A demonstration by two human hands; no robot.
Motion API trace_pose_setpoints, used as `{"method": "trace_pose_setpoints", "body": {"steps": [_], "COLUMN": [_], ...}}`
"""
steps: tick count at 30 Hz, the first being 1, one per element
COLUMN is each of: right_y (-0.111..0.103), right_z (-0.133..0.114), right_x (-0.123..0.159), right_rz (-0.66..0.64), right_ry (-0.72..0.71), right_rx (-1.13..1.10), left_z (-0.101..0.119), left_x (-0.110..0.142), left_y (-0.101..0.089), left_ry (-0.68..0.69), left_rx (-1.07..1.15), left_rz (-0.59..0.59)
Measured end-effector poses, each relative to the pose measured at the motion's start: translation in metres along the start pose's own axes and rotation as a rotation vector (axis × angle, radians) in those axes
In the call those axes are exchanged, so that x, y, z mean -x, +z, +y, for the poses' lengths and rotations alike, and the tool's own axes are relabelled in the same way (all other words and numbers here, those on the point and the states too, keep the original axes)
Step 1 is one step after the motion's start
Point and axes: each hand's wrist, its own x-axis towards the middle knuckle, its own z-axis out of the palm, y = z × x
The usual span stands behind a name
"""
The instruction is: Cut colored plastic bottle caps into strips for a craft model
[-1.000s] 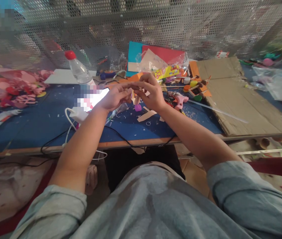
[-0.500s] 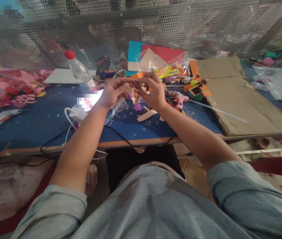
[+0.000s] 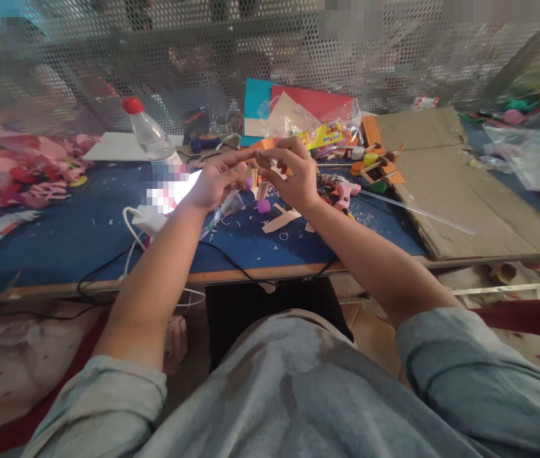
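Note:
My left hand [image 3: 222, 180] and my right hand [image 3: 293, 175] meet over the far half of the table, fingertips almost touching. Both have bent fingers closed on a small craft piece [image 3: 263, 191] made of flat wooden sticks, with purple lumps [image 3: 263, 206] at its lower ends. Its upper part is hidden behind my fingers. Cut strips of pale card or wood [image 3: 282, 221] lie just below my right hand. To its right rests a pink hot glue gun [image 3: 346, 193].
A blue-topped table [image 3: 236, 251] carries scraps and black cables. On the left are a leaning water bottle [image 3: 150, 130], a lit phone screen [image 3: 179, 189], a white charger [image 3: 149, 219] and pink cutouts [image 3: 35, 165]. Cardboard [image 3: 479, 197] covers the right. A perforated metal screen [image 3: 193, 57] stands behind.
My hands stay almost in the same place around the craft piece, with only slight shifts of the fingers. Things on the table have not moved.

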Motion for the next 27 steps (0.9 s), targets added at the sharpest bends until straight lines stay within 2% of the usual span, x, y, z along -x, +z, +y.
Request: {"method": "trace_pose_setpoints", "body": {"steps": [4,12,19,23,27], "right_y": [0.000,-0.001,0.005,0.006,0.006], "right_z": [-0.005,-0.005,-0.003,-0.006,-0.007], "right_x": [-0.001,-0.001,0.002,0.001,0.000], "right_rz": [0.014,-0.016,-0.051,-0.051,-0.029], "right_ry": [0.011,0.034,-0.051,-0.020,-0.029], "right_rx": [-0.024,-0.020,-0.034,-0.001,-0.017], "left_z": [0.002,0.010,0.010,0.006,0.002], "left_x": [0.002,0.004,0.003,0.003,0.001], "left_y": [-0.001,0.007,0.007,0.006,0.005], "left_ry": [-0.069,-0.092,-0.084,-0.087,-0.022], "left_rx": [-0.002,-0.030,-0.078,-0.093,-0.130], "left_rz": [-0.032,-0.074,-0.104,-0.041,0.060]}}
